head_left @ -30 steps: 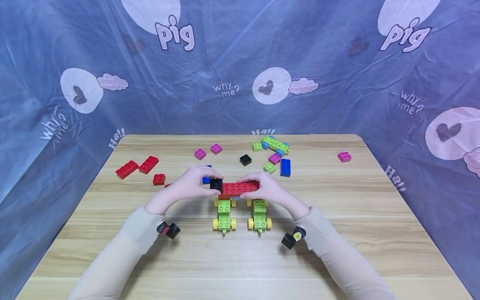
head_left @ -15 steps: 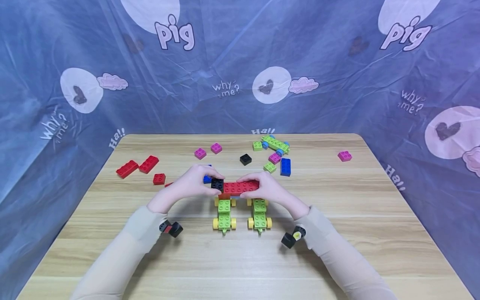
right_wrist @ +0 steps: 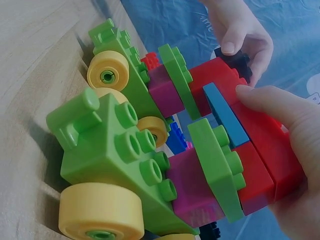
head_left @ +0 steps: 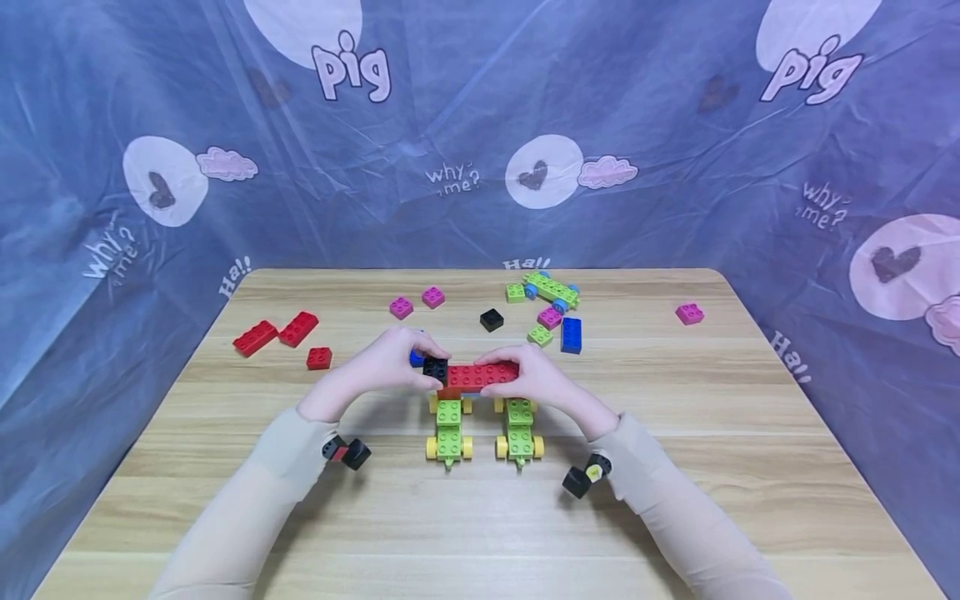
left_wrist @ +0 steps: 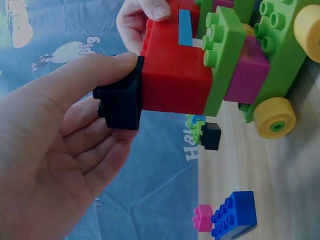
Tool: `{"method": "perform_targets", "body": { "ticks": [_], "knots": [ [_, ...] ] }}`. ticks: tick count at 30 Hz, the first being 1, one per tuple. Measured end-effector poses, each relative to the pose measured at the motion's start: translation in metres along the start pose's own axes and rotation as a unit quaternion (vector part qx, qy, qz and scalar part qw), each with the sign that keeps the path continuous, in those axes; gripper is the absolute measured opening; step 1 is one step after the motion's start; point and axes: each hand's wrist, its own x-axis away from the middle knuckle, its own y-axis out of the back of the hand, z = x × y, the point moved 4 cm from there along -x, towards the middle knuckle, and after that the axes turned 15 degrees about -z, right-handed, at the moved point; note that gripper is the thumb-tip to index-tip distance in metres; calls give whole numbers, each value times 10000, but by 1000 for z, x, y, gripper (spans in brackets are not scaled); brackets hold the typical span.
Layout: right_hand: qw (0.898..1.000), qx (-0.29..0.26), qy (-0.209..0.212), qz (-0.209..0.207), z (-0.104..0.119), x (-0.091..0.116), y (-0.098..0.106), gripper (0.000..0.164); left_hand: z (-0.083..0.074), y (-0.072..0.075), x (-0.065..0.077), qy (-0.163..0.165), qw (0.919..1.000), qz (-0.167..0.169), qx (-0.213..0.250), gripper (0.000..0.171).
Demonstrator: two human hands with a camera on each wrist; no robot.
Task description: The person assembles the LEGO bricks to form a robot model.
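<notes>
My left hand (head_left: 384,363) pinches a black brick (left_wrist: 125,102) between thumb and fingers, at the left end of a row of red bricks (head_left: 471,377). In the left wrist view the black brick's underside is right against the studded top of the red end. My right hand (head_left: 534,375) grips the right end of the red row. Beneath, the row bridges two green wheeled bases (head_left: 448,440) with yellow wheels (right_wrist: 102,210), through magenta bricks (right_wrist: 192,192) and green plates (right_wrist: 217,170). A thin blue piece (right_wrist: 226,115) shows under the red bricks between the two supports.
Behind the build lie a loose black brick (head_left: 491,320), a blue brick (head_left: 571,335), several magenta bricks (head_left: 432,297) and a green car base (head_left: 551,290) with blue wheels. Red bricks (head_left: 256,337) lie at the left. Another blue brick (head_left: 417,358) is partly hidden behind my left hand.
My left hand and wrist have shifted slightly to the right with the black brick, over the red end. My right hand and the build have barely moved.
</notes>
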Motion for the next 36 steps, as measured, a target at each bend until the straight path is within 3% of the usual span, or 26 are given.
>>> {"method": "perform_targets", "body": {
  "ticks": [17, 26, 36],
  "knots": [
    [9999, 123, 55, -28, 0, 0, -1, 42, 0, 0, 0, 289, 9996, 53, -16, 39],
    [9997, 75, 248, 12, 0, 0, 0, 44, -4, 1, 2, 142, 9998, 70, -146, 40],
    [9994, -56, 319, 140, 4, 1, 4, 45, -6, 3, 0, -305, 9993, 223, -62, 46]
  ]
}}
